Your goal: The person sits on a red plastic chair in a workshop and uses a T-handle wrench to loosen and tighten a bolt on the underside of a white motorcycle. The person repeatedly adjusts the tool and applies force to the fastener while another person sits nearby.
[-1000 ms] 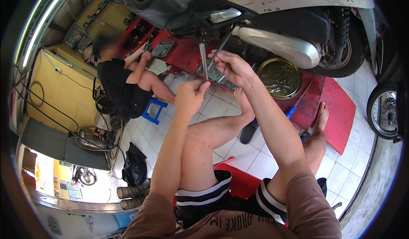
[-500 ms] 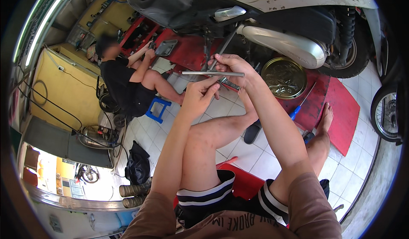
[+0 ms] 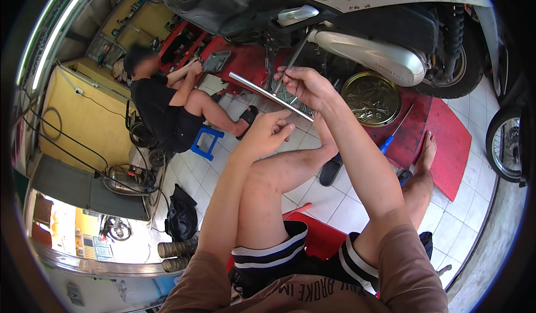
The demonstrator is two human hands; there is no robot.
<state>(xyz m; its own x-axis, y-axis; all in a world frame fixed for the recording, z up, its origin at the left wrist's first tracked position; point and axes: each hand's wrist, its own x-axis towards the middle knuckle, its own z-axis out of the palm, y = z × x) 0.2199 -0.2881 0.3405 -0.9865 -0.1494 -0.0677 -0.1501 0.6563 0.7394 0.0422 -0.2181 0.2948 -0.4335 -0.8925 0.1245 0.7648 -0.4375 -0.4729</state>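
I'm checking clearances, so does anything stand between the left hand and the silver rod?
Nothing visible does: the left hand is just below the silver rod in the picture, close to it, though I cannot tell whether they touch. The right hand, pinching the grey bar, is up and to the right, outside that gap.

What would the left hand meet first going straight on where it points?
The left hand would probably meet the silver rod first, near its lower end; exact depth is unclear.

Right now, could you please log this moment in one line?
right hand: pinching grey shaft; left hand: beside silver bar, contact unclear; round tray: on red platform
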